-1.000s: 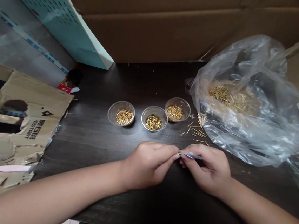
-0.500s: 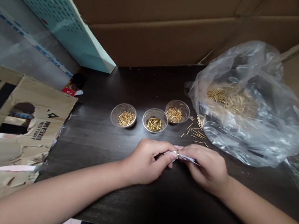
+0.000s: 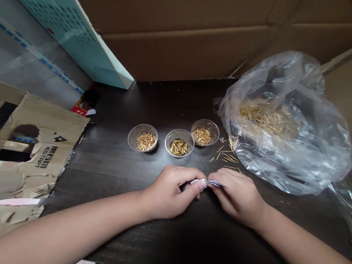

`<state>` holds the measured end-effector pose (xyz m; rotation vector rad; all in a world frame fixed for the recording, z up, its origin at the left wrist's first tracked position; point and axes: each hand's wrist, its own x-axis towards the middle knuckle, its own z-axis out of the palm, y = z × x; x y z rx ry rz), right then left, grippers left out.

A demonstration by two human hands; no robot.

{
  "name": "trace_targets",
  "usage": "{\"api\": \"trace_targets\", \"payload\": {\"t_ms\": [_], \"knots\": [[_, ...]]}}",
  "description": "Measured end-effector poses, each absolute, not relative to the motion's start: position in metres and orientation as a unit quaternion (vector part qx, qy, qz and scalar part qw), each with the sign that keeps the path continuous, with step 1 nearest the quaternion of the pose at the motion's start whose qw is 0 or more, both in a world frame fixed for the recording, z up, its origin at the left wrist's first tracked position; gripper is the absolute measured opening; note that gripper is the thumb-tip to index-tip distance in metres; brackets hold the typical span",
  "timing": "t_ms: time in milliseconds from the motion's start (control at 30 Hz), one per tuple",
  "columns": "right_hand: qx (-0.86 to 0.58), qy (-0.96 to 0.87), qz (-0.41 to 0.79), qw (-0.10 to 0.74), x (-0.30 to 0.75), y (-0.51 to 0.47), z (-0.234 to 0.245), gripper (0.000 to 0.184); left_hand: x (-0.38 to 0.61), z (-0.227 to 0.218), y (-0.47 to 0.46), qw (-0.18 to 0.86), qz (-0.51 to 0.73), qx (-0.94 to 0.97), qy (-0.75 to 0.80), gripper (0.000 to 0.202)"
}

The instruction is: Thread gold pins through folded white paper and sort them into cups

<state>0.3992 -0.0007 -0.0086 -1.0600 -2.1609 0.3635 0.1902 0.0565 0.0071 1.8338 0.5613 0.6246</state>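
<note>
My left hand (image 3: 170, 191) and my right hand (image 3: 240, 196) meet fingertip to fingertip just above the dark table. Each one pinches a small whitish piece (image 3: 218, 184) that looks like folded paper. Any small part gripped between the two pieces is too tiny and too covered to make out. Beyond the hands stand three clear plastic cups: a left cup (image 3: 133, 135), a middle cup (image 3: 180, 133) and a right cup (image 3: 213, 132). All of them hold short gold-coloured metal pins (image 3: 147, 141). Longer loose pins (image 3: 229, 158) lie past my right hand.
A large clear plastic bag (image 3: 316, 158) with many gold pins rests at the right. Torn cardboard (image 3: 52, 124) lies at the left edge. A brown cardboard wall (image 3: 170, 57) and a light-blue panel (image 3: 105, 58) border the back of the table (image 3: 105, 154).
The view has shifted slightly. The paper in my right hand sits flatter, and less of it sticks out. Both hands keep their pinch in nearly the same place.
</note>
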Motion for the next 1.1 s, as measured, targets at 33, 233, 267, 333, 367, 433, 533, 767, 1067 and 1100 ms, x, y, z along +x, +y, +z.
{"api": "trace_targets", "payload": {"t_ms": [33,233,267,333,367,433,533,767,1067,1100], "knots": [[-0.409,-0.834,0.144,0.341,0.3996,-0.0007,-0.0082,0.007,0.1900,0.0071,0.0567,0.531,0.263,0.770,0.236,0.015],[-0.394,-0.831,0.176,0.351,0.4020,-0.0029,-0.0061,0.009,0.1891,0.0076,0.0586,0.526,0.237,0.780,0.244,0.019],[-0.391,-0.831,0.175,0.355,0.4022,-0.0034,-0.0059,0.009,0.1889,0.0078,0.0590,0.525,0.230,0.783,0.241,0.020],[-0.386,-0.831,0.171,0.362,0.4023,-0.0043,-0.0060,0.009,0.1887,0.0082,0.0596,0.526,0.219,0.789,0.230,0.021],[-0.382,-0.833,0.168,0.364,0.4023,-0.0045,-0.0061,0.010,0.1886,0.0084,0.0598,0.529,0.215,0.790,0.225,0.022],[-0.377,-0.837,0.158,0.363,0.4019,-0.0046,-0.0067,0.010,0.1884,0.0089,0.0603,0.535,0.206,0.789,0.221,0.022],[-0.376,-0.843,0.138,0.358,0.4011,-0.0039,-0.0073,0.008,0.1885,0.0097,0.0611,0.536,0.192,0.793,0.217,0.023],[-0.376,-0.846,0.134,0.355,0.3990,-0.0046,-0.0067,0.008,0.1891,0.0089,0.0614,0.498,0.200,0.819,0.203,0.023],[-0.387,-0.825,0.149,0.382,0.3989,0.0000,-0.0083,0.011,0.1890,0.0068,0.0615,0.469,0.235,0.823,0.217,0.019],[-0.384,-0.822,0.148,0.394,0.3998,0.0004,-0.0081,0.013,0.1891,0.0073,0.0611,0.474,0.244,0.814,0.229,0.018]]}}
